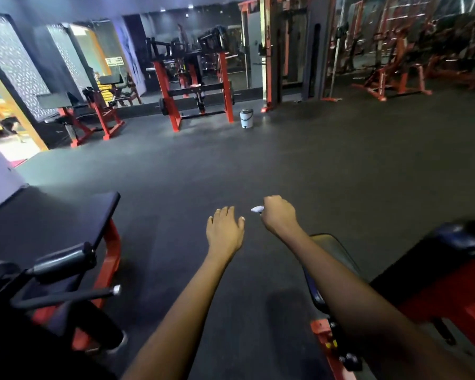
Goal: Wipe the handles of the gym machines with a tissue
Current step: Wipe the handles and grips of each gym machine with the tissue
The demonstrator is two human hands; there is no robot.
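Note:
My right hand point(279, 215) is closed in a fist around a small white tissue point(257, 209), whose tip sticks out to the left. My left hand point(225, 231) is held out beside it, palm down, fingers loosely apart and holding nothing. Both arms stretch forward above the dark floor. A red-framed machine at the lower left has a black padded handle point(63, 261) and a thinner black bar with a metal end point(66, 296). Neither hand touches a machine.
A black bench pad point(66, 215) sits at the left on a red frame. Another red and black machine point(436, 275) stands at the lower right under my right arm. Across the dark rubber floor point(258, 160) are a red rack point(195, 91) and a small white bin point(246, 118) by mirrors.

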